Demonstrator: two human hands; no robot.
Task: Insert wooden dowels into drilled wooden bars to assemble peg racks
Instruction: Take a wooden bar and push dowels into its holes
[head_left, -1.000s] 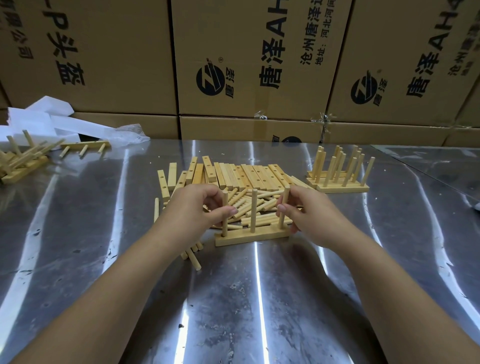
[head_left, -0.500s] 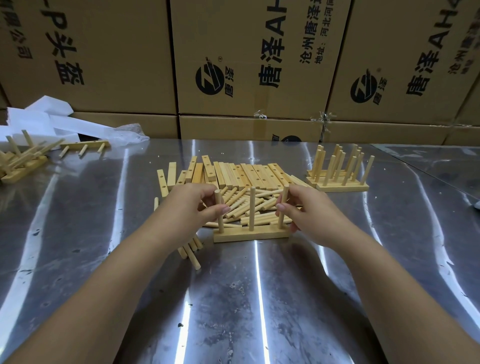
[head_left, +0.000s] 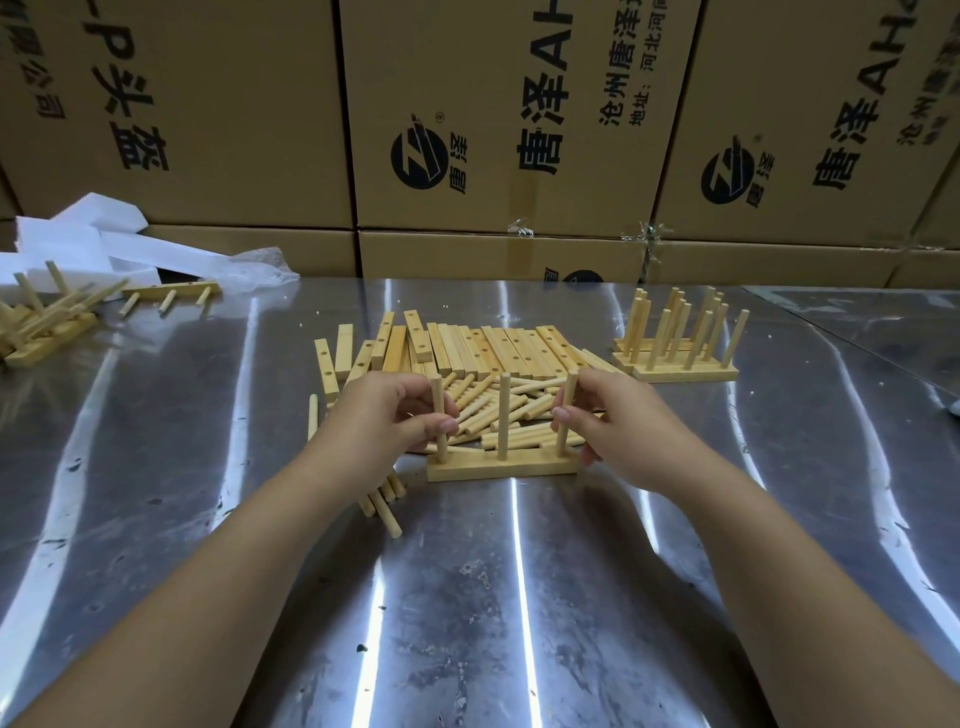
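Now, pale wooden three-dowel bar (head_left: 501, 466) on shiny metal table (head_left: 467, 597).
Left grip (head_left: 384, 415) pinches its left dowel (head_left: 437, 395), right grip (head_left: 613, 421) the right dowel (head_left: 570, 387).

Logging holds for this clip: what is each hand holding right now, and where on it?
The left hand pinches the left dowel about midway up; the right hand pinches the right dowel likewise. Both stand in the bar.

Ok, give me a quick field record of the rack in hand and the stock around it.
bar: flat on table
left dowel: standing in bar, pinched by left hand
middle dowel: standing in bar, untouched
right dowel: standing in bar, pinched by right hand
stock: drilled bars and loose dowels behind
finished racks: far right
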